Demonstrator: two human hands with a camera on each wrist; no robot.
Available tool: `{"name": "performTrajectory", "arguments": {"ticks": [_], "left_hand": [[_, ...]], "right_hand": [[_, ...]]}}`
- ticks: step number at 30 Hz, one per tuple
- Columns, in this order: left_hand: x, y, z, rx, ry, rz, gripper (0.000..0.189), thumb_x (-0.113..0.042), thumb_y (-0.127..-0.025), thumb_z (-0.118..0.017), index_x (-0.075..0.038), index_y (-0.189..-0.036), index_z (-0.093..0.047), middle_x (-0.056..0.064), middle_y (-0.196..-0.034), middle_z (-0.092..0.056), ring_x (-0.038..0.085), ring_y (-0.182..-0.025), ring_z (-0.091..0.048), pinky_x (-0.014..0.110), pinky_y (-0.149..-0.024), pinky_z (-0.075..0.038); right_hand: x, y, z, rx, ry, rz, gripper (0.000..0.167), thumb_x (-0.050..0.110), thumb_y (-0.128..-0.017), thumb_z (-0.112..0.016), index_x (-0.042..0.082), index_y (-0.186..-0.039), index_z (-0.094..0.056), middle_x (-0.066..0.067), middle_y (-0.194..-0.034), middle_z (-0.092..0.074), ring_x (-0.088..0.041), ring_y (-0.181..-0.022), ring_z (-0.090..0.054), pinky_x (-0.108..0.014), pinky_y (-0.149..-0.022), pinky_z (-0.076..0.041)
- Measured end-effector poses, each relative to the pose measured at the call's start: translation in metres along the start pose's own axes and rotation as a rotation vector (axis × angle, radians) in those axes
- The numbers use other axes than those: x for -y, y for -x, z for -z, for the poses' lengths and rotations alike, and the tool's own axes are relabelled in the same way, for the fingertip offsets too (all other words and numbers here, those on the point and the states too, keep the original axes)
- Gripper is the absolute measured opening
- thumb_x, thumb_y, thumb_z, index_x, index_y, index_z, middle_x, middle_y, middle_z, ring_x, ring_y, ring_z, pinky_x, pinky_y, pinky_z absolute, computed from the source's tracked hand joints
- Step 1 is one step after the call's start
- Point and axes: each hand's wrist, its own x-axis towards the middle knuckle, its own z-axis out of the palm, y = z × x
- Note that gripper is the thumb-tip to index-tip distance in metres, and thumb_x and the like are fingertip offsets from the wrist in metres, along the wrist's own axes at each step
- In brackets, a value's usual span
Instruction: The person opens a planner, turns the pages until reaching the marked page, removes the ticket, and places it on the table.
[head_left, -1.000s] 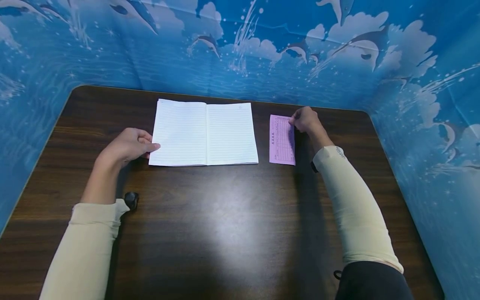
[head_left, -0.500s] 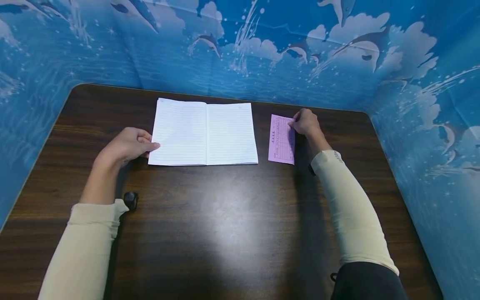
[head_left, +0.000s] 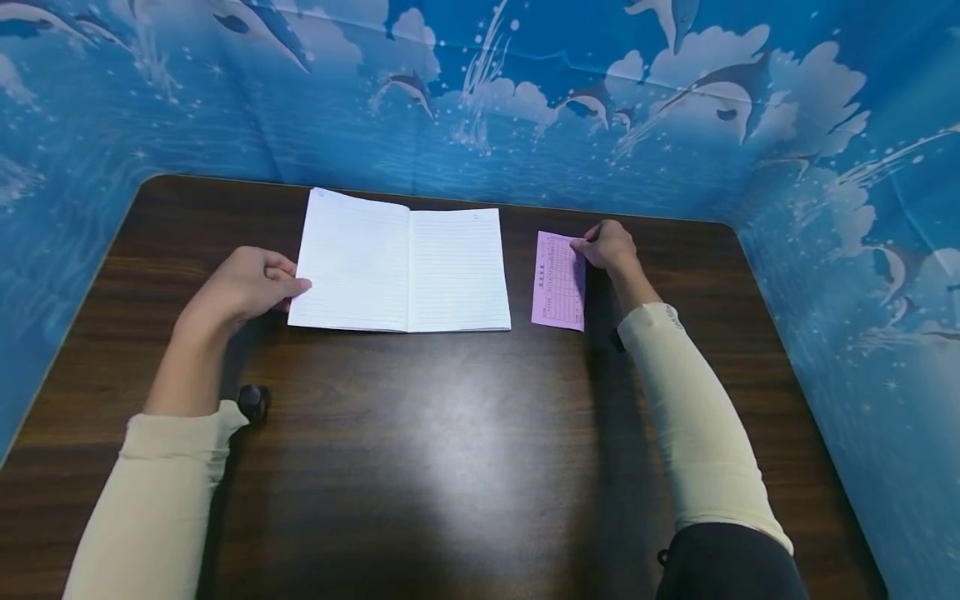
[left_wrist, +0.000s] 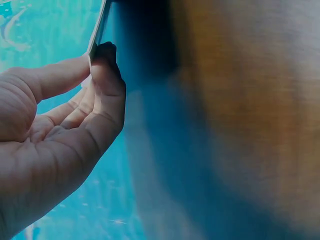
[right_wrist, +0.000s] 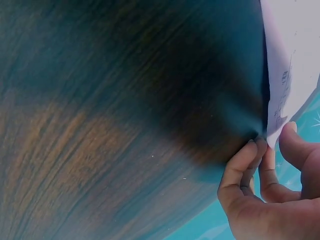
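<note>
An open notebook (head_left: 459, 271) with white ruled pages lies near the table's far side in the head view. My left hand (head_left: 247, 287) pinches the outer edge of its left side, thumb on top and fingers beneath. In the left wrist view, that thin edge shows between the thumb and fingertips of the left hand (left_wrist: 75, 110). To the right of the notebook is a pink printed paper form (head_left: 557, 283) with a table grid on it. My right hand (head_left: 611, 246) pinches its upper right edge. The right wrist view shows the right hand (right_wrist: 275, 185) at the corner of the paper form (right_wrist: 295, 65).
A dark wood-grain table (head_left: 450, 458) lies beneath everything. Blue curtains with dolphins (head_left: 480, 108) rise behind its far edge and along both sides. A small dark object (head_left: 253, 403) sits at the left cuff.
My left hand has shifted slightly left, and the notebook's left side has lifted and moved with it. The pink form has slid a little left with my right hand.
</note>
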Motion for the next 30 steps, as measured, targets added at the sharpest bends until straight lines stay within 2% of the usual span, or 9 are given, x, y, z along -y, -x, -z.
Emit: {"name": "performTrajectory", "arguments": {"ticks": [6,9,13,15,20,23,27,30], "left_hand": [[-0.024,0.01,0.006,-0.063,-0.051,-0.046,0.047,-0.027,-0.109,-0.064,0.009,-0.138,-0.057,0.021,-0.105,-0.069,0.042,-0.107,-0.056,0.055,-0.091,-0.048],[-0.035,0.015,0.007,-0.089,-0.067,-0.069,0.045,-0.026,-0.108,-0.065,0.009,-0.136,-0.059,0.016,-0.096,-0.067,0.038,-0.098,-0.056,0.049,-0.082,-0.047],[-0.051,0.022,0.006,-0.119,-0.081,-0.123,0.04,-0.025,-0.107,-0.066,0.008,-0.13,-0.062,0.007,-0.079,-0.056,0.028,-0.081,-0.05,0.041,-0.069,-0.041],[-0.06,0.026,0.005,-0.134,-0.088,-0.152,0.037,-0.023,-0.107,-0.067,0.007,-0.127,-0.064,0.006,-0.078,-0.053,0.026,-0.076,-0.047,0.04,-0.065,-0.039],[-0.08,0.029,-0.003,-0.168,-0.111,-0.202,0.033,-0.019,-0.106,-0.068,0.008,-0.123,-0.067,0.015,-0.088,-0.06,0.029,-0.079,-0.051,0.039,-0.063,-0.042],[-0.089,0.031,-0.007,-0.178,-0.121,-0.224,0.033,-0.017,-0.106,-0.068,0.01,-0.124,-0.067,0.021,-0.096,-0.063,0.032,-0.085,-0.054,0.039,-0.063,-0.045],[-0.099,0.033,-0.012,-0.186,-0.128,-0.244,0.033,-0.017,-0.106,-0.068,0.01,-0.124,-0.068,0.021,-0.097,-0.063,0.032,-0.085,-0.055,0.038,-0.063,-0.045],[-0.107,0.033,-0.014,-0.19,-0.134,-0.256,0.032,-0.018,-0.105,-0.068,0.01,-0.122,-0.068,0.019,-0.094,-0.062,0.032,-0.084,-0.054,0.038,-0.063,-0.044]], "right_hand": [[-0.003,0.001,0.0,-0.018,0.008,-0.001,0.035,0.03,-0.108,-0.066,0.003,-0.13,-0.061,-0.021,-0.132,-0.061,-0.035,-0.12,-0.056,-0.048,-0.111,-0.051],[-0.004,0.002,-0.001,-0.017,0.021,0.011,0.036,0.032,-0.108,-0.067,0.003,-0.129,-0.061,-0.021,-0.132,-0.061,-0.036,-0.12,-0.055,-0.049,-0.11,-0.051],[-0.004,0.002,-0.001,-0.023,0.037,0.033,0.039,0.035,-0.107,-0.067,0.003,-0.127,-0.061,-0.02,-0.13,-0.061,-0.035,-0.118,-0.056,-0.048,-0.107,-0.051],[-0.003,0.003,-0.002,-0.025,0.022,0.043,0.039,0.036,-0.107,-0.067,0.002,-0.126,-0.06,-0.019,-0.127,-0.06,-0.034,-0.117,-0.056,-0.047,-0.105,-0.051],[0.002,0.006,-0.013,-0.092,-0.027,0.124,0.038,0.032,-0.109,-0.064,0.001,-0.129,-0.058,-0.018,-0.127,-0.059,-0.033,-0.114,-0.057,-0.046,-0.102,-0.051],[0.009,0.014,-0.024,-0.129,-0.064,0.191,0.033,0.028,-0.11,-0.063,0.0,-0.127,-0.062,-0.017,-0.122,-0.062,-0.029,-0.107,-0.059,-0.044,-0.094,-0.051],[0.023,0.026,-0.037,-0.073,-0.111,0.254,0.029,0.029,-0.11,-0.063,0.001,-0.118,-0.069,-0.011,-0.105,-0.066,-0.022,-0.092,-0.06,-0.035,-0.078,-0.049],[0.035,0.034,-0.045,-0.002,-0.123,0.301,0.029,0.03,-0.109,-0.065,0.002,-0.114,-0.071,-0.01,-0.099,-0.067,-0.019,-0.086,-0.062,-0.031,-0.072,-0.048]]}}
